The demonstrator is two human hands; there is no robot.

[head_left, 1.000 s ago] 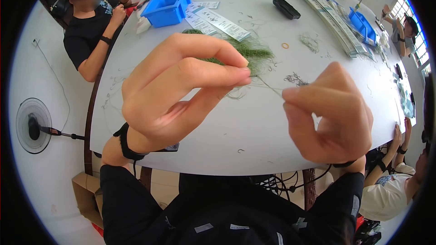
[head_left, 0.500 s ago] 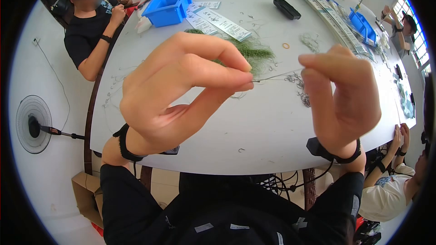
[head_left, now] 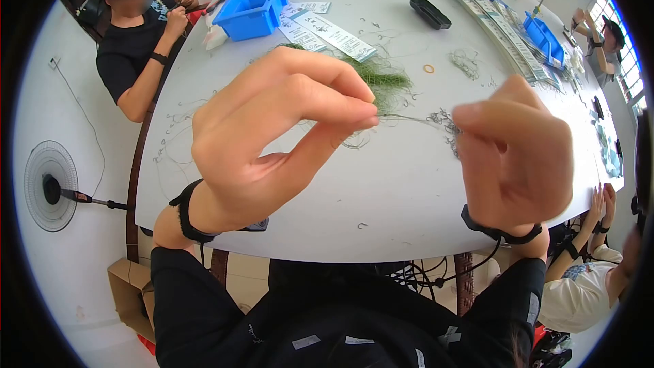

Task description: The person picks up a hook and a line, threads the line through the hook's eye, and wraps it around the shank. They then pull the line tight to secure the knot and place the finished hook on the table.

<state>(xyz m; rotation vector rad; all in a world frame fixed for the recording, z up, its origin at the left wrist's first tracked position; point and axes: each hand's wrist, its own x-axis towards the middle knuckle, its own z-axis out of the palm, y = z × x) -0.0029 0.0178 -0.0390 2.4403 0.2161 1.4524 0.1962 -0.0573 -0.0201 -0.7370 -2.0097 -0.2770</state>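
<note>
My left hand [head_left: 279, 129] pinches one end of a thin fishing line [head_left: 409, 117] between thumb and forefinger; whether a hook sits inside the pinch is hidden. The line runs right toward my right hand [head_left: 514, 150], which is slightly blurred, its thumb and forefinger closed on the other end. Behind my left fingertips lies a tangle of green line [head_left: 388, 78]. A pile of small dark fish hooks [head_left: 446, 123] rests on the table just left of my right hand. One loose hook [head_left: 362, 225] lies near the front edge.
On the white table [head_left: 327, 197] stand a blue bin [head_left: 248, 17] with printed cards [head_left: 334, 35] beside it, a black tray [head_left: 430, 13], a rubber ring [head_left: 428, 69] and long packs [head_left: 501, 34]. Another person [head_left: 136, 41] works at left; others sit at right.
My right hand has turned and moved slightly down, its fingers curling further in. My left hand has shifted a little to the right. The line still spans between them.
</note>
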